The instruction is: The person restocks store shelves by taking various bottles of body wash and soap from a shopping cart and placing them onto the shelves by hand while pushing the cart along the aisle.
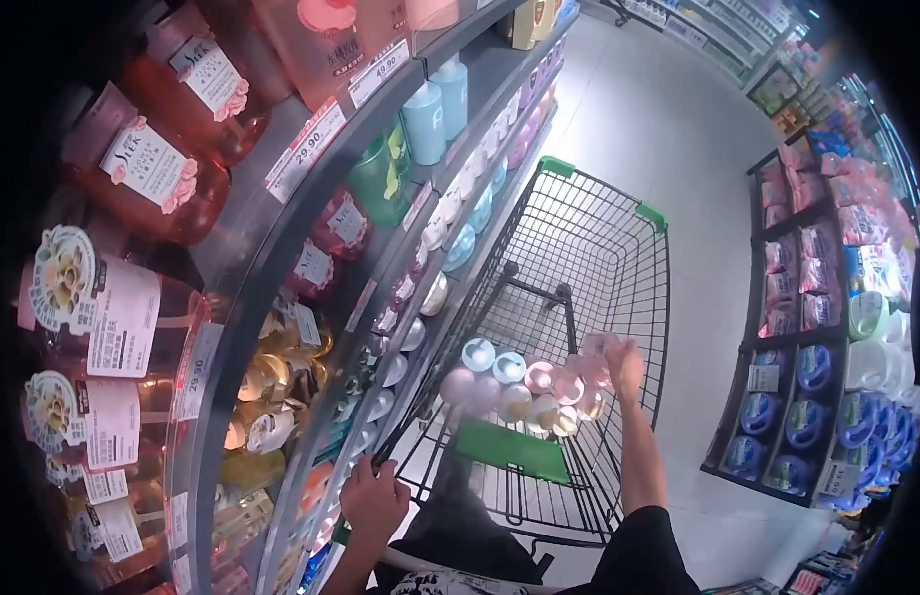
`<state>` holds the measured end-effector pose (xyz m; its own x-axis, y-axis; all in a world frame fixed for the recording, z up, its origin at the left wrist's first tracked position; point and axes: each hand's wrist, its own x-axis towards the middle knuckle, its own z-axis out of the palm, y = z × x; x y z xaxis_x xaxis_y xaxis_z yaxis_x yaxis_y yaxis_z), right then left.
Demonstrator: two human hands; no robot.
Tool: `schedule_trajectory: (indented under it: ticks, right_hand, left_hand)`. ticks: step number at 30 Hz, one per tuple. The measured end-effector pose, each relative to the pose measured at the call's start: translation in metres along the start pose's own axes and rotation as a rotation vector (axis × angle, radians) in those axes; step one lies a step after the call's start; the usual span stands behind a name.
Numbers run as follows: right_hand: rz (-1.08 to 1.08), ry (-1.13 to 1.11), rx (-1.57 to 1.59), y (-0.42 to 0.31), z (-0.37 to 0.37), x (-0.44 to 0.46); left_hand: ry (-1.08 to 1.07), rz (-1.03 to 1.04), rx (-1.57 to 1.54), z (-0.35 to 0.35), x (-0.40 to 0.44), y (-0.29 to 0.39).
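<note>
My right hand reaches over the right side of the shopping cart, its fingers closed at a pinkish translucent bottle. Beneath and beside it, several bottles stand grouped in the cart: light blue-capped ones, pink ones, cream ones and lilac ones. A green panel lies on the near side of the cart. My left hand rests at the cart's near left edge, beside the shelf, with its fingers slightly bent and apart.
Shelves of bottles run along the left, with a dark shelf edge close to the cart. A dark display rack of pink packs and blue-purple containers stands at right. Pale floor lies between. Further shelves stand at the back.
</note>
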<state>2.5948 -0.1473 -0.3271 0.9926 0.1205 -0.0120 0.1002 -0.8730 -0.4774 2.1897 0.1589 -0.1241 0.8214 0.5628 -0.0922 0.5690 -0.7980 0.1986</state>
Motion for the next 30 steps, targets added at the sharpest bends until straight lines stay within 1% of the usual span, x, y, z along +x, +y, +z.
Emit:
schedule_trajectory:
  ticks: [3, 4, 6, 7, 10, 12, 13, 14, 16, 17, 19, 20, 21, 22, 23, 24, 25, 26, 27, 29, 30]
  right_hand:
    - [-0.112, 0.035, -0.037, -0.032, -0.054, -0.005]
    - [-0.136, -0.014, 0.006, -0.049, -0.080, -0.011]
    - [-0.190, -0.108, 0.095, -0.092, -0.142, -0.028]
    - [-0.206, -0.125, 0.203, -0.108, -0.166, -0.038]
    - [-0.305, -0.192, 0.433, -0.178, -0.241, -0.083]
    - [-0.464, -0.200, 0.527, -0.225, -0.289, -0.115]
    - [-0.543, -0.206, 0.571, -0.241, -0.302, -0.128]
    - [-0.569, -0.250, 0.637, -0.254, -0.307, -0.135]
    - [-0.628, -0.346, 0.770, -0.278, -0.316, -0.153]
    - [-0.564, -0.377, 0.905, -0.288, -0.314, -0.167]
    - [-0.438, -0.461, 1.161, -0.303, -0.300, -0.183]
    - [-0.372, -0.380, 1.228, -0.299, -0.288, -0.193]
    - [-0.299, -0.303, 1.296, -0.285, -0.271, -0.209]
    - [-0.222, -0.262, 1.258, -0.267, -0.252, -0.229]
    - [-0.231, -0.358, 1.214, -0.234, -0.212, -0.243]
    - [-0.296, -0.455, 1.018, -0.216, -0.189, -0.272]
    - [-0.300, -0.658, 1.028, -0.206, -0.176, -0.309]
    - [-0.390, -0.759, 0.898, -0.180, -0.140, -0.331]
    - [-0.868, -0.458, 0.351, -0.202, -0.169, -0.356]
    - [-0.804, -0.658, 0.336, -0.212, -0.153, -0.382]
    - [-0.742, -0.752, 0.327, -0.212, -0.147, -0.398]
  left_hand:
    - [0.002, 0.005, -0.031, -0.002, 0.000, 0.000]
    - [0.003, 0.008, -0.043, -0.001, 0.002, 0.000]
    - [0.166, 0.176, -0.112, 0.000, 0.006, 0.005]
    - [0.247, 0.261, -0.138, -0.005, 0.008, 0.006]
    - [0.032, 0.318, -0.450, -0.044, 0.021, 0.049]
    - [0.011, 0.405, -0.704, -0.061, 0.028, 0.080]
    - [0.005, 0.443, -0.829, -0.072, 0.028, 0.095]
    - [0.001, 0.481, -0.954, -0.085, 0.027, 0.108]
    - [-0.333, 0.357, -1.052, -0.128, 0.019, 0.127]
    - [-0.324, 0.409, -1.316, -0.108, 0.017, 0.120]
    - [-0.342, 0.372, -1.676, -0.079, -0.011, 0.105]
    - [-0.350, 0.357, -1.851, -0.074, -0.025, 0.099]
    - [-0.296, 0.270, -1.969, -0.099, -0.050, 0.102]
    - [-0.219, 0.261, -1.938, -0.102, -0.065, 0.094]
    - [-0.139, 0.248, -1.911, -0.103, -0.078, 0.086]
    - [-0.055, 0.230, -1.887, -0.105, -0.090, 0.077]
    - [-0.076, 0.227, -1.866, -0.131, -0.108, 0.072]
    - [-0.055, 0.258, -1.861, -0.125, -0.119, 0.061]
    - [-0.034, 0.292, -1.848, -0.107, -0.127, 0.044]
    - [-0.003, 0.330, -1.762, -0.056, -0.146, 0.006]
    - [-0.084, 0.216, -1.960, -0.048, -0.165, -0.001]
